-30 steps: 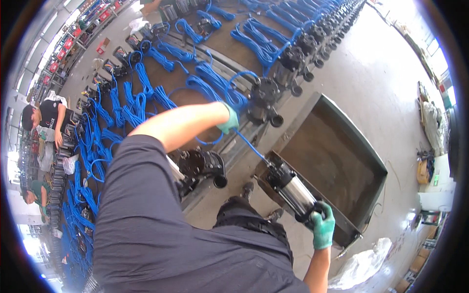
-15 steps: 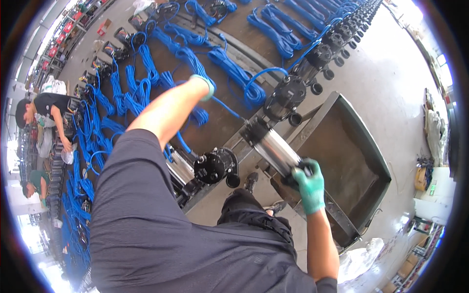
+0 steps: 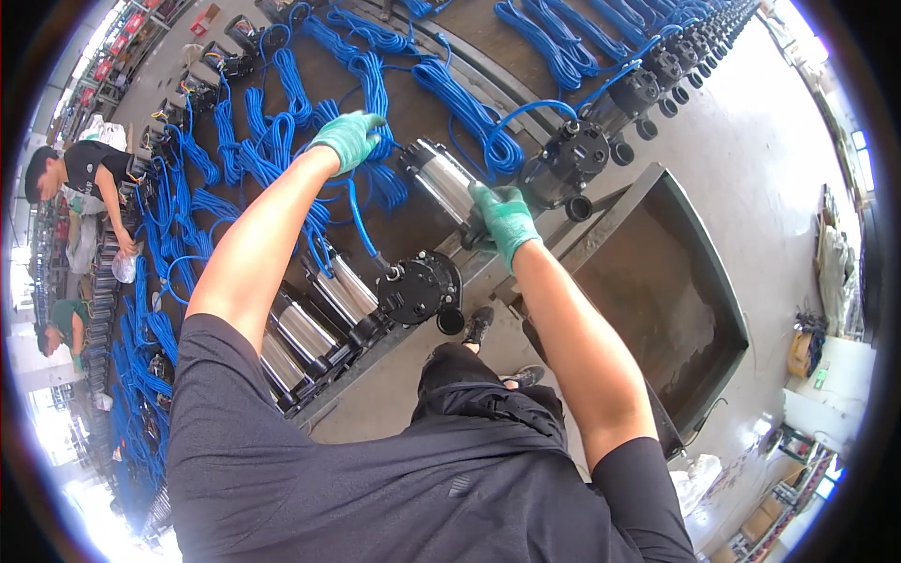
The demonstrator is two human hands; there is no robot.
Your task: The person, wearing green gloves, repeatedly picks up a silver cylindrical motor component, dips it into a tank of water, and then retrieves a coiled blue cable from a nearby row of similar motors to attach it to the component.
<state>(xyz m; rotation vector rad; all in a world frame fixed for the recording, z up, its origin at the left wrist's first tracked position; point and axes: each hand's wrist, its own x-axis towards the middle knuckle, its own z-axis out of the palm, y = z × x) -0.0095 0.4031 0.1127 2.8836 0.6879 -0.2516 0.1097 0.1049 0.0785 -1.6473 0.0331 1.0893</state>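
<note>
My right hand (image 3: 507, 222), in a green glove, grips the black end of a silver and black cylindrical submersible pump (image 3: 443, 180). The pump lies tilted over the table's edge, its other end pointing up and left. My left hand (image 3: 347, 141), also gloved in green, closes on a coil of blue cable (image 3: 372, 84); its fingertips are partly hidden among the strands. Close to the right hand stands a black-topped pump (image 3: 566, 161) with a blue cable. Nearer me, another black-topped pump (image 3: 419, 287) sits beside several silver pump bodies (image 3: 343, 286).
A brown-bottomed metal cart (image 3: 648, 281) stands at the right, against the table. Coils of blue cable (image 3: 469, 113) cover much of the brown tabletop (image 3: 432, 220). A row of black pumps (image 3: 648, 84) runs to the far right. Two people (image 3: 84, 178) work at the left.
My right hand has brought the pump left and away from me, from over the cart's edge to the tabletop. My left hand has shifted left and slightly farther away.
</note>
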